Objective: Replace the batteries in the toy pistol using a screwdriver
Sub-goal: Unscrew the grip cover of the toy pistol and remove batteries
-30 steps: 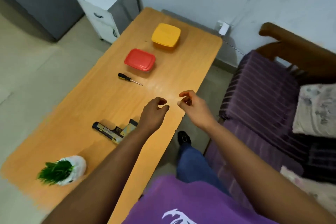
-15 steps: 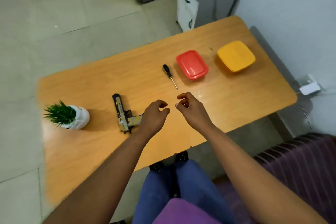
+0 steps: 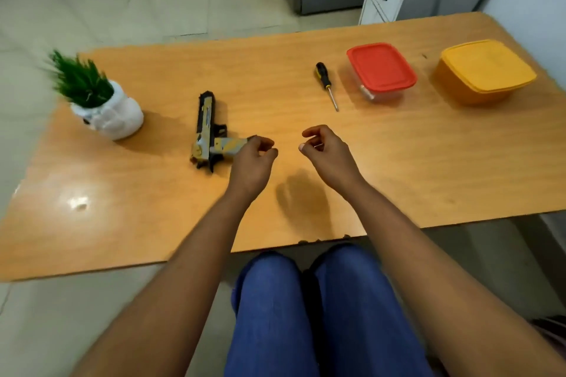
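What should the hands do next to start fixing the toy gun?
Probably the left hand should close on the toy pistol, whose grip lies right at its fingertips. Both hands hang over the table holding nothing, and the screwdriver lies untouched farther back, nearer the right hand, which could fetch it afterwards.

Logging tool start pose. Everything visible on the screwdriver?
The screwdriver is small, with a black handle marked in yellow and a thin bare metal shaft. It looks like plastic and steel; the tip type is too small to tell. It lies flat on the wooden table, handle toward the far edge, tip pointing back toward the person and slightly right. It sits just left of the red-lidded container without touching it. No hand touches it.
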